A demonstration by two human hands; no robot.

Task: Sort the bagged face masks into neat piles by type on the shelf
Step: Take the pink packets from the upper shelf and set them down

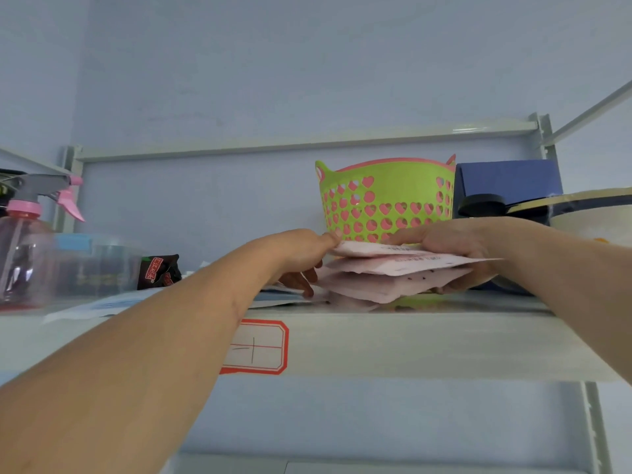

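Hands meet at one stack of pink bagged masks (pixel 393 271) held just above the white shelf (pixel 410 340), in front of one green basket (pixel 386 196) with pink heart-shaped holes. The left hand (pixel 301 254) has its grip on the stack's left edge, thumb on top and fingers curled under; the right hand (pixel 455 244) grips the right side, fingers laid over the top bag and more showing beneath. At least three pink bags fan out in the stack; an exact count cannot be told. More flat bags, bluish white (pixel 113 304), lie on the shelf to the left, their number unclear. Further left stand one clear spray bottle (pixel 24 241) with pink trigger, one clear lidded tub (pixel 92 261) and one dark snack packet (pixel 159 271). One red-bordered label (pixel 256 347) sticks to the shelf's front edge
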